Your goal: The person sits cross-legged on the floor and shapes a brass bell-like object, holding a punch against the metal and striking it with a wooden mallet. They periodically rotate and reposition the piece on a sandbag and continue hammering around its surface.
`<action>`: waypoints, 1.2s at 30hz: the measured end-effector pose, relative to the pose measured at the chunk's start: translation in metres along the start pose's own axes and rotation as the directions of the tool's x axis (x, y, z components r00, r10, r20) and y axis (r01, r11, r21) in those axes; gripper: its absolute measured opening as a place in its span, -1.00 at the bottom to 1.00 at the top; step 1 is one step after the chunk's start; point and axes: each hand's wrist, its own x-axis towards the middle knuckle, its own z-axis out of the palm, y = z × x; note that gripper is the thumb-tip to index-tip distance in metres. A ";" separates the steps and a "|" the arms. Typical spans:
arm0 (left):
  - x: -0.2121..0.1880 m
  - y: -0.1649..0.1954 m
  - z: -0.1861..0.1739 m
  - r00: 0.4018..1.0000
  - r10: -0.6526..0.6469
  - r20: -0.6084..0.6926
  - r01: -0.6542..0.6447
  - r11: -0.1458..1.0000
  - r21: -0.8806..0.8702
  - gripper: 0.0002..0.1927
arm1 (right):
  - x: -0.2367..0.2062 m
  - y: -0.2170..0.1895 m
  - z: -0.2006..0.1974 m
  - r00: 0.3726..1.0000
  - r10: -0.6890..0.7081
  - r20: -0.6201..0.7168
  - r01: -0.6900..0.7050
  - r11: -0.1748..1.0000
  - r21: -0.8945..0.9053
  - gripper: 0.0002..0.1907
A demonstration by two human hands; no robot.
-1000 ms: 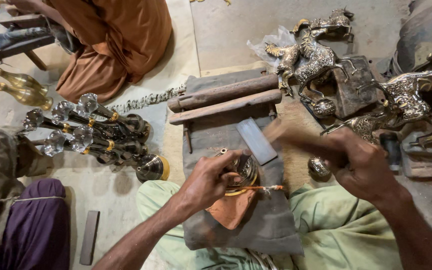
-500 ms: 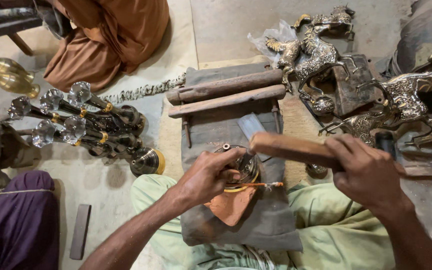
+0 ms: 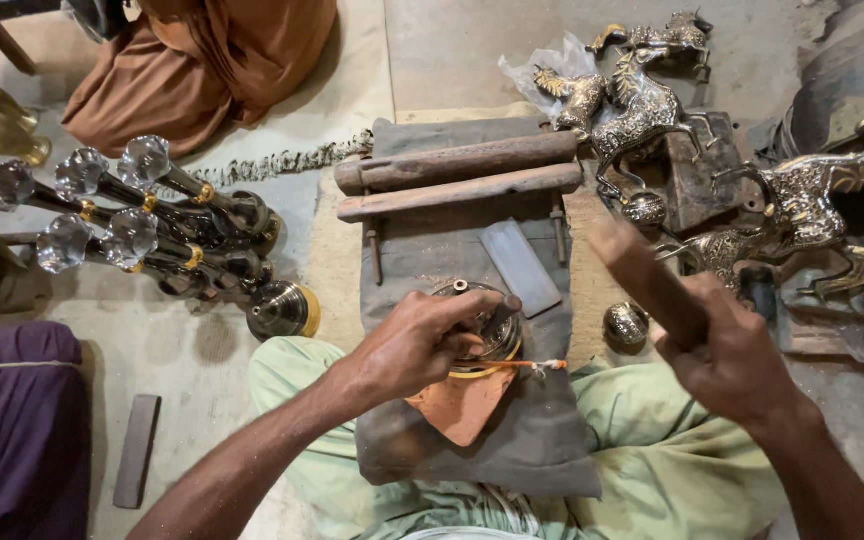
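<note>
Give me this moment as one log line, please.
left hand: pressing tool on round metal piece | right hand: gripping wooden mallet, raised | support: grey pad

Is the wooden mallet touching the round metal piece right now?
No, the wooden mallet in the right hand is raised off to the side of the round metal piece.

Round metal piece (image 3: 482,330) on cloth pad (image 3: 432,250), horse figures (image 3: 652,100) behind right.

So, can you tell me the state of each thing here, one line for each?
left hand: pressing a thin tool onto the round metal piece
right hand: gripping a wooden mallet, raised
round metal piece: lying on the grey cloth pad
flat grey stone: lying loose on the pad
horse figures: upright
</note>
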 end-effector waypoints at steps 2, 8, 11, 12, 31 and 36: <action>-0.002 -0.001 -0.002 1.000 -0.018 0.011 0.018 1.000 0.011 -0.48 | 0.000 -0.004 -0.002 0.987 -0.163 0.005 0.154 0.923 -0.352 -0.37; -0.005 -0.008 -0.008 0.995 0.103 0.004 -0.103 0.994 0.043 -0.42 | -0.004 -0.023 -0.004 0.985 -0.172 0.016 0.167 0.930 -0.328 -0.27; -0.007 -0.013 -0.010 0.995 0.096 0.021 -0.097 0.995 0.025 -0.40 | -0.006 -0.034 0.000 0.979 -0.202 -0.001 0.198 0.961 -0.194 -0.25; -0.007 -0.015 -0.010 0.994 0.111 0.015 -0.111 0.993 0.029 -0.41 | -0.006 -0.037 0.000 0.972 -0.230 -0.041 0.228 0.972 -0.054 -0.26; -0.011 -0.035 -0.030 0.964 0.250 0.089 -0.245 0.968 -0.059 -0.45 | -0.030 -0.057 0.021 1.000 -0.019 0.011 0.021 0.932 -0.361 -0.22; -0.012 -0.043 -0.034 0.961 0.260 0.098 -0.251 0.963 -0.096 -0.42 | -0.029 -0.060 0.024 0.996 -0.078 0.037 0.086 0.873 -0.481 -0.13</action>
